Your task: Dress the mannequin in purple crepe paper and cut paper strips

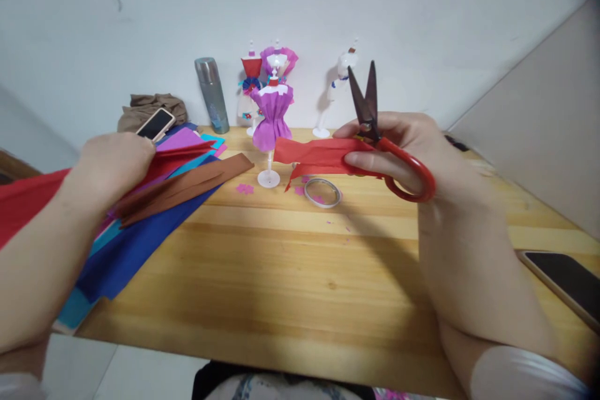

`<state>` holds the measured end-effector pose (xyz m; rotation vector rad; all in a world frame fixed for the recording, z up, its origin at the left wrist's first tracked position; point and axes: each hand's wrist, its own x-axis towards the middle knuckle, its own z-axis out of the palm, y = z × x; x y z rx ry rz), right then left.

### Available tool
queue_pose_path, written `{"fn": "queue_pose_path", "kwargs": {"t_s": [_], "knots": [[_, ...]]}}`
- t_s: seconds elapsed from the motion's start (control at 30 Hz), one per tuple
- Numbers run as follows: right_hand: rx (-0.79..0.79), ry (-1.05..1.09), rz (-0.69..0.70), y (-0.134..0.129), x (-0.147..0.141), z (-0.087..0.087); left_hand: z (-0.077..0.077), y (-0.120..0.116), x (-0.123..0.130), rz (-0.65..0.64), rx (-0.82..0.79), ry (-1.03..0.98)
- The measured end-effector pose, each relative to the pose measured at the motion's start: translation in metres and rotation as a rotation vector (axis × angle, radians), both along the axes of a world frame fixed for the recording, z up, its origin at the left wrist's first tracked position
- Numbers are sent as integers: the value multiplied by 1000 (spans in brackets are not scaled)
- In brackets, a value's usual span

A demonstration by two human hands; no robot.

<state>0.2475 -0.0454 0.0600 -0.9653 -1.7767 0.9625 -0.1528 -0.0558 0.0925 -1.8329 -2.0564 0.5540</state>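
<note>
My left hand (115,165) is closed on a red crepe paper sheet (32,200) above the pile of coloured paper on the left. Part of that sheet trails past my forearm, and a folded end shows beyond my knuckles. In my right hand (412,131) are red-handled scissors (371,115), blades pointing up and parted. The same hand pinches a red crepe paper strip (314,153), which reaches left toward a small dress form (272,115) in a purple paper dress. Below the strip lies a roll of tape (322,192).
Brown paper (187,190) and blue paper (140,250) lie under my left hand. A steel flask (212,97) and more dress forms (252,84) stand along the wall. One phone (157,125) rests by brown cloth (152,106); another phone (562,278) lies right. Pink scraps (245,189) dot the table.
</note>
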Motion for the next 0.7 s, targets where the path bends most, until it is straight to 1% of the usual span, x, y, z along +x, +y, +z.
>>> {"fn": "queue_pose_path", "kwargs": {"t_s": [0.03,0.07,0.1,0.13,0.17,0.23,0.3,0.37,0.4,0.43,0.5,0.6,0.7], "knots": [[2,-2,5,0,-1,0,0,10,-2,-9,50,-10],[2,-5,13,-1,-2,1,-4,20,-5,4,126,-30],[0,-5,22,-1,-3,1,-11,30,-9,-23,202,-92],[-5,-2,28,-1,-4,1,-21,40,-12,-41,274,-171],[-11,7,36,-2,-4,1,-34,50,-15,-16,323,-249],[-29,28,51,-2,-5,1,-63,65,-19,-33,325,-363],[-44,49,68,-3,-5,0,-92,72,-19,-59,260,-372],[-44,55,81,-2,-5,0,-112,73,-18,-66,221,-358],[-41,53,81,-2,-5,-1,-119,73,-18,-90,214,-351],[-36,48,79,-1,-5,-1,-123,73,-19,-118,209,-342],[-31,39,78,1,-4,-3,-124,72,-24,-195,161,-287],[-26,47,93,3,-4,-5,-120,74,-38,-315,16,-154],[-34,44,100,4,-5,-6,-116,77,-51,-366,-53,-132]]}}
